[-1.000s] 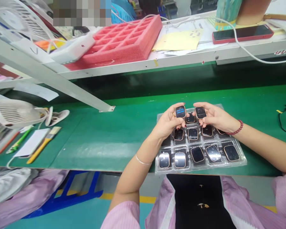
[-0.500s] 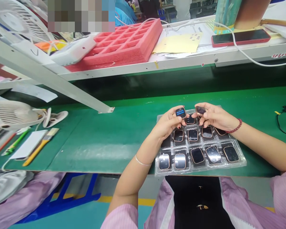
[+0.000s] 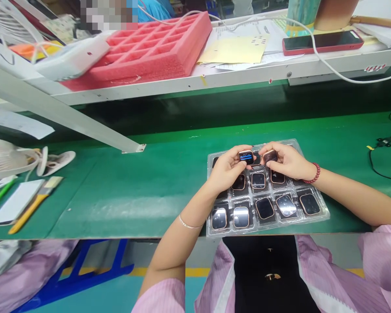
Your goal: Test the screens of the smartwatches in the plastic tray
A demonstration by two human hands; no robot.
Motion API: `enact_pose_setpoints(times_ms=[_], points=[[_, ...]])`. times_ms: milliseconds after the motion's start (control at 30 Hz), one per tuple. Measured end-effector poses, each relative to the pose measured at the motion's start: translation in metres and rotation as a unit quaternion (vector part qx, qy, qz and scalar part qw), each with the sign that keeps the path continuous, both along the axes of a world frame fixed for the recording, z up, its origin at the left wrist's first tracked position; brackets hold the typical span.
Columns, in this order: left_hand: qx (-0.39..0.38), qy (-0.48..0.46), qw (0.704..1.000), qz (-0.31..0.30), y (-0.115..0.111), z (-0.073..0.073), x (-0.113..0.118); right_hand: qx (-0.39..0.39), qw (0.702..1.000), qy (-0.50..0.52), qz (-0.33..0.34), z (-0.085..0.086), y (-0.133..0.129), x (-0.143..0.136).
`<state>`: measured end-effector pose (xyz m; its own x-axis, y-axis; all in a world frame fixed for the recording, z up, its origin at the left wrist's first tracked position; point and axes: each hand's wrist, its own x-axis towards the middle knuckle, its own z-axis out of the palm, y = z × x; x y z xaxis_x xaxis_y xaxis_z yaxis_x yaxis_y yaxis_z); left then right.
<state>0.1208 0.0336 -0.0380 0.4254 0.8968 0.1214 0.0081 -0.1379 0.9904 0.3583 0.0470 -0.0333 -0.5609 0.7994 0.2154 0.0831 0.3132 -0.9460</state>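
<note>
My left hand (image 3: 230, 168) pinches a smartwatch (image 3: 246, 157) without a strap; its screen is lit with blue bars. In my right hand (image 3: 286, 161) is a second smartwatch (image 3: 270, 156), its screen dark, gripped between thumb and fingers. Both are held close together above a clear plastic tray (image 3: 326, 216). Rows of similar watches with gold-coloured rims lie in the tray's pockets, among them a dark one (image 3: 264, 208) and one with a bright reflection (image 3: 286, 205) in the front row. My hands hide part of the back rows.
A white shelf (image 3: 241, 78) runs along the back, bearing a red foam tray (image 3: 182, 65) and a phone (image 3: 324, 42). At left are a slanted post (image 3: 94, 128), a white fan (image 3: 6, 156) and a yellow-handled brush (image 3: 35, 206). Black cables (image 3: 382, 142) lie at right.
The lit watch has tipped to lie more level, and my right hand has turned its watch closer to the left one. The whole view has shifted slightly.
</note>
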Motion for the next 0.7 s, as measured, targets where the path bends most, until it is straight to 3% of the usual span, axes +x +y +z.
enact_pose_setpoints(times_ms=[333, 700], points=[[0.004, 0.011, 1.0, 0.005, -0.0013, 0.002, 0.0018, 0.023, 1.0, -0.015, -0.003, 0.0008, -0.0007, -0.0003], [-0.024, 0.006, 1.0, 0.015, -0.0007, -0.0019, 0.003, -0.003, 0.999, -0.038, -0.014, 0.0, -0.0002, 0.0]])
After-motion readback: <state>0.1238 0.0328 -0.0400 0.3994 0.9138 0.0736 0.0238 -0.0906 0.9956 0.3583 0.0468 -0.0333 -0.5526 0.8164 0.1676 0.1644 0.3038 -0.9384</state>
